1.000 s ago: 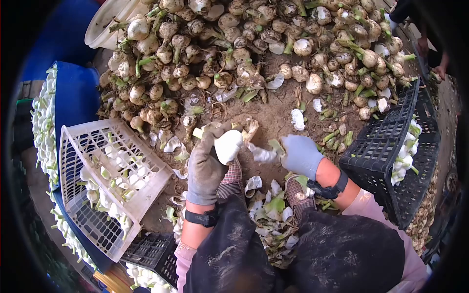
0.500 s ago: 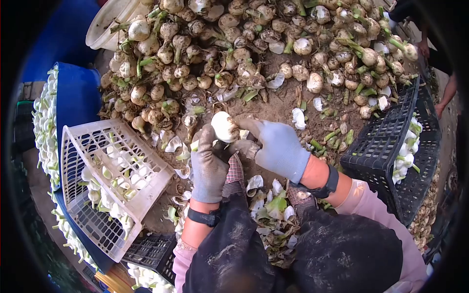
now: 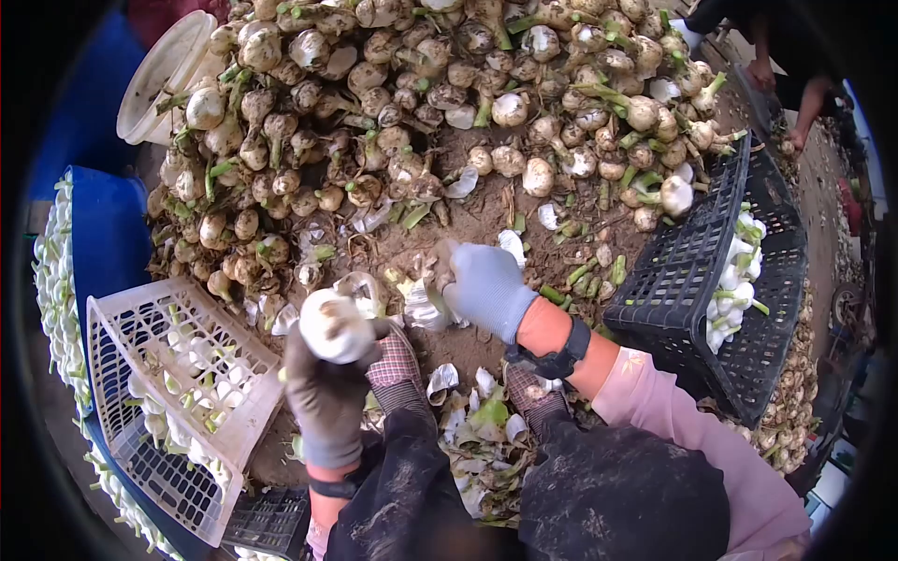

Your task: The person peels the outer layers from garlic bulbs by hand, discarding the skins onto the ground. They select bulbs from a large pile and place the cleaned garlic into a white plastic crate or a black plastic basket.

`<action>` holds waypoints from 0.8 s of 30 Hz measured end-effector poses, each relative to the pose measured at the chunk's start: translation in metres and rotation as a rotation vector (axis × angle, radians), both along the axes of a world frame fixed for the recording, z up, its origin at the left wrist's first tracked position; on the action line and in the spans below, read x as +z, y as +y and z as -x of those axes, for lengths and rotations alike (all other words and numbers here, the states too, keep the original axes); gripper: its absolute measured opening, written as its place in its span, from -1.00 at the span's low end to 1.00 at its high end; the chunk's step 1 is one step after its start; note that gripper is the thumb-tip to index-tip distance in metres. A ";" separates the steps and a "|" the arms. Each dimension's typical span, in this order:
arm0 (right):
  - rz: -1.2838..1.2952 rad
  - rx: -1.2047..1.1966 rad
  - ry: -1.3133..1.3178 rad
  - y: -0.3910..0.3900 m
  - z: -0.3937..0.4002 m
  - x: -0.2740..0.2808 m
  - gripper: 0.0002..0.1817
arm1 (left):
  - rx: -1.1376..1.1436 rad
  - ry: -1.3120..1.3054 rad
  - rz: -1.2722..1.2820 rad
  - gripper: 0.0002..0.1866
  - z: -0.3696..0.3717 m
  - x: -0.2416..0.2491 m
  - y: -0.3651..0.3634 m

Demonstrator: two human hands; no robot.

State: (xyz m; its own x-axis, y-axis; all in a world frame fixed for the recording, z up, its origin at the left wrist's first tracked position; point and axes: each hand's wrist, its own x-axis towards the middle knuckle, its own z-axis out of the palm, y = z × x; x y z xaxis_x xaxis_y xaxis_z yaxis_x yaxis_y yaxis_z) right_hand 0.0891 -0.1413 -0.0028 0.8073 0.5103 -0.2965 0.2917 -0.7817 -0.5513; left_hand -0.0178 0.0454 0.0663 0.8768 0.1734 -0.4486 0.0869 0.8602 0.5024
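Observation:
A garlic bulb (image 3: 336, 325), white with a brown root end turned upward, rests in the curled fingers of my left hand (image 3: 323, 397). Its stem end is hidden by the gloved palm. To the right and a little farther out, my gloved right hand (image 3: 488, 288) is closed, its fingertips bent in and slightly blurred. Pieces of white garlic skin (image 3: 426, 307) show just below and left of those fingertips; what the fingers hold, if anything, I cannot make out. Between my shoes lies a heap of peeled skins and leaves (image 3: 486, 439).
A large pile of unpeeled garlic (image 3: 374, 103) covers the ground ahead. On the left, a tipped white crate (image 3: 253, 411) holds peeled bulbs, beside a blue container (image 3: 112, 243). A black crate (image 3: 673, 271) with white bulbs lies at right. Another person's hand (image 3: 795, 140) shows at upper right.
My hands have moved apart: the left drew back toward me with the bulb, now root end up, and the right came off it. The whole view has shifted.

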 end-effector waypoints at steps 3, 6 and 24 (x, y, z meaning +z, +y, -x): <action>0.174 -0.206 -0.171 -0.037 -0.031 0.002 -0.62 | 0.289 -0.624 0.426 -0.42 0.036 0.038 0.078; 0.340 -0.493 -0.238 -0.065 -0.075 -0.010 -0.47 | 0.436 -0.673 0.415 -0.41 0.049 0.065 0.080; -0.445 -0.179 0.670 -0.016 0.014 0.012 -0.59 | -0.492 0.030 -0.957 -0.32 -0.010 -0.050 -0.035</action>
